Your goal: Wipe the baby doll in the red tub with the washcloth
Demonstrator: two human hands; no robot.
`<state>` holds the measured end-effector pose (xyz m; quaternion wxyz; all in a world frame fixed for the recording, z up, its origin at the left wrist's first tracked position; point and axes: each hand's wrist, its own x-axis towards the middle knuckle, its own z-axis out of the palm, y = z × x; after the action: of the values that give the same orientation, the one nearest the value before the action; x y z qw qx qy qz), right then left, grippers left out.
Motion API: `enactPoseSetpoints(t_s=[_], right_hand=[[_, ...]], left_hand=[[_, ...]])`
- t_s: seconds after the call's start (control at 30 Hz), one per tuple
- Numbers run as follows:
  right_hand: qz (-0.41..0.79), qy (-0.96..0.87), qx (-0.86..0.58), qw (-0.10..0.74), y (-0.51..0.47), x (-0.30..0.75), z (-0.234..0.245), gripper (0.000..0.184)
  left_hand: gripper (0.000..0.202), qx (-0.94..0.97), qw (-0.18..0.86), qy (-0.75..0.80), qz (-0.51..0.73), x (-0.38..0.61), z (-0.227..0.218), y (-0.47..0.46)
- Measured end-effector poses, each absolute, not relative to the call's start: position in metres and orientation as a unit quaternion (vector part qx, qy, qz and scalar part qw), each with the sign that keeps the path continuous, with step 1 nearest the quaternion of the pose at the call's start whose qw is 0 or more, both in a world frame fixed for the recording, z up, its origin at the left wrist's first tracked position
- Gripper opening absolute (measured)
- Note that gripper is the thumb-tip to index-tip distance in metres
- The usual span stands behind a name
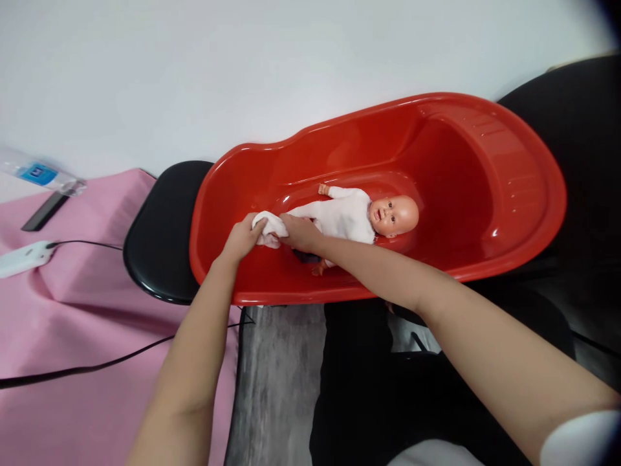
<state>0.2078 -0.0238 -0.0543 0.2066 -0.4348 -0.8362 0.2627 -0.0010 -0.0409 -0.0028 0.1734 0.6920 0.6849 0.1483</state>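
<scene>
A baby doll (pixel 356 217) in a white suit lies on its back in a red plastic baby tub (pixel 509 194), head toward the right. My left hand (pixel 242 238) is closed on the white cloth (pixel 272 228) at the doll's legs. My right hand (pixel 301 233) is closed on the doll's legs right beside it, fingers wrapped over the white fabric. Both hands are inside the tub near its left end.
The tub rests across black stools (pixel 155 246). A pink cloth-covered surface (pixel 72 323) at left carries a white device (pixel 22 257) with a black cable (pixel 97 366), a dark flat object (pixel 44 211) and a plastic bottle (pixel 41 175). Grey floor (pixel 279 382) shows below.
</scene>
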Motion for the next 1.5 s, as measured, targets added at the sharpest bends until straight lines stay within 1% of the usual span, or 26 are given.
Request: enactPoseSetpoints(t_s=[0.07,0.17,0.3,0.37,0.5,0.7,0.9,1.07,1.2,1.23,1.33,1.37,1.4,1.47,1.5], right_hand=[[0.269,-0.844,-0.42,0.198,-0.025,0.21,-0.053,0.039],[0.268,-0.855,-0.399,0.194,-0.026,0.211,-0.055,0.041],[0.237,-0.879,-0.368,0.19,-0.029,0.21,-0.061,0.051],[0.224,-0.884,-0.364,0.189,-0.03,0.211,-0.062,0.054],[0.219,-0.884,-0.373,0.18,-0.03,0.213,-0.057,0.046],[0.2,-0.89,-0.373,0.171,-0.029,0.215,-0.047,0.048],[0.159,-0.91,-0.359,0.13,-0.028,0.217,-0.036,0.038],[0.126,-0.904,-0.375,0.164,-0.025,0.221,-0.025,0.034],[0.164,-0.9,-0.357,0.19,-0.024,0.227,-0.016,0.031],[0.18,-0.903,-0.344,0.184,-0.024,0.227,-0.016,0.032],[0.221,-0.892,-0.351,0.178,-0.02,0.222,-0.02,0.053],[0.229,-0.881,-0.368,0.19,-0.018,0.218,-0.023,0.055],[0.233,-0.868,-0.386,0.207,-0.016,0.215,-0.026,0.051],[0.233,-0.853,-0.401,0.239,-0.014,0.209,-0.032,0.031],[0.238,-0.852,-0.399,0.243,-0.013,0.208,-0.034,0.029]], left_hand=[[0.059,0.687,0.216,0.678,0.146,0.001,-0.003,-0.041],[0.061,0.682,0.251,0.671,0.146,0.004,-0.003,-0.042],[0.063,0.675,0.293,0.661,0.147,0.007,0.001,-0.044],[0.061,0.676,0.289,0.664,0.14,0.007,0.002,-0.045],[0.057,0.688,0.267,0.656,0.162,0.005,0.003,-0.044],[0.064,0.684,0.274,0.651,0.182,0.001,-0.002,-0.042],[0.055,0.685,0.255,0.665,0.155,-0.002,-0.005,-0.04],[0.058,0.683,0.251,0.669,0.153,-0.003,-0.006,-0.04],[0.062,0.691,0.254,0.656,0.166,-0.006,-0.008,-0.039],[0.063,0.696,0.253,0.649,0.173,-0.006,-0.009,-0.039],[0.065,0.707,0.254,0.635,0.181,-0.008,-0.01,-0.039],[0.066,0.704,0.257,0.637,0.181,-0.008,-0.01,-0.039],[0.066,0.7,0.261,0.64,0.18,-0.008,-0.009,-0.04],[0.068,0.692,0.269,0.645,0.183,-0.006,-0.008,-0.04],[0.068,0.69,0.27,0.645,0.185,-0.005,-0.008,-0.041]])
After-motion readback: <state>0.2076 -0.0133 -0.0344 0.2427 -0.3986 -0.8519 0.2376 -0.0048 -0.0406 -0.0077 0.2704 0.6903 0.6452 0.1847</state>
